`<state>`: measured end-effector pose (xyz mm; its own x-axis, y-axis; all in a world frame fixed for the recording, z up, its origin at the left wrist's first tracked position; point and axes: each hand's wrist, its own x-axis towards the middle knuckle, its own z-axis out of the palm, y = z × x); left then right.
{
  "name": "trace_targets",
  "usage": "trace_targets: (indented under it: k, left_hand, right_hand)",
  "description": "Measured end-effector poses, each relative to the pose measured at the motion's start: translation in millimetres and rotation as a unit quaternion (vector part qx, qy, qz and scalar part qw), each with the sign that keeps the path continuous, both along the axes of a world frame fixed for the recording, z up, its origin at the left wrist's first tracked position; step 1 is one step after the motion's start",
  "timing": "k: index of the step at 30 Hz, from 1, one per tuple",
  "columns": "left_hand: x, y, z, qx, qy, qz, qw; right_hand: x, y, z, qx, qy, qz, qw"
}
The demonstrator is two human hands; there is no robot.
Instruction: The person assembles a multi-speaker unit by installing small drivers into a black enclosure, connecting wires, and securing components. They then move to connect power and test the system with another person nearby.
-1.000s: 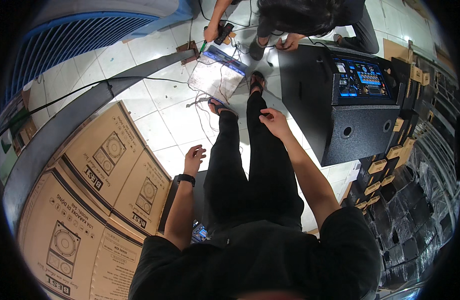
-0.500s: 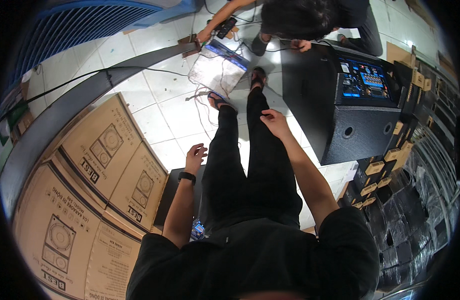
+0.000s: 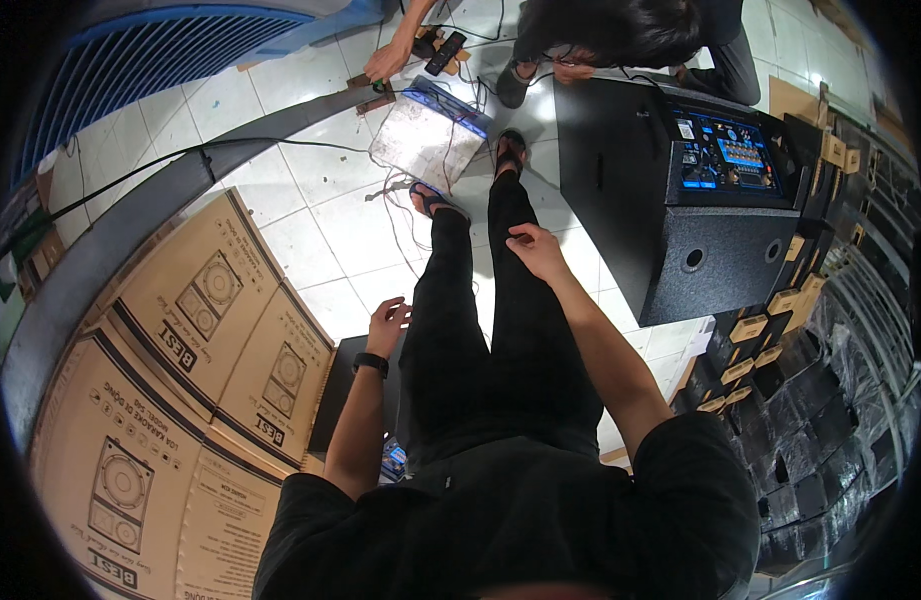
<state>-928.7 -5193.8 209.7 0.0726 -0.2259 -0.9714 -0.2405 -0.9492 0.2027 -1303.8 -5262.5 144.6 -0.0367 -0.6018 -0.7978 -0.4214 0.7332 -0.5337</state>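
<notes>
- Left hand (image 3: 389, 318): empty, fingers loosely bent and apart, beside the left leg (image 3: 445, 280).
- Right hand (image 3: 539, 250): empty, half-curled at the right leg (image 3: 509, 212); contact can't be told.
- Black speaker cabinet (image 3: 613, 200): right, apart from both hands; fingers best kept off its control panel (image 3: 726, 155).
- Keep the left sandal (image 3: 438, 199) clear of loose wires (image 3: 392, 187).
- Leave room for the co-worker's hand (image 3: 388, 64), far left.
</notes>
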Motion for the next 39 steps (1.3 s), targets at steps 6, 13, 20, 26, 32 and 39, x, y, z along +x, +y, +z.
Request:
trace_targets:
  k: [6,13,20,26,32,39]
  left_hand:
    - [2.7,6.1,1.2,0.000,0.000,0.007,1.000]
    - [-6.0,-6.2,9.3,0.000,-0.006,-0.015,1.000]
    - [-8.5,-14.2,13.2,-0.022,-0.011,-0.034,0.999]
    - [-3.0,-23.2,18.5,-0.031,-0.023,-0.057,0.998]
    - [4.0,-36.4,39.4,-0.053,-0.017,-0.037,0.998]
    - [26.3,-53.9,73.1,-0.110,-0.028,-0.043,0.993]
  right_hand:
    - [5.0,5.9,-2.1,0.009,-0.004,-0.004,1.000]
    - [8.6,15.7,4.3,0.029,-0.002,-0.008,1.000]
    - [11.8,19.2,19.0,-0.021,-0.071,-0.125,0.989]
    - [0.6,2.9,25.0,-0.039,-0.093,-0.145,0.984]
    - [-6.3,-4.8,50.3,-0.046,-0.040,-0.119,0.991]
    - [-9.4,-30.7,88.5,-0.092,0.008,-0.077,0.993]
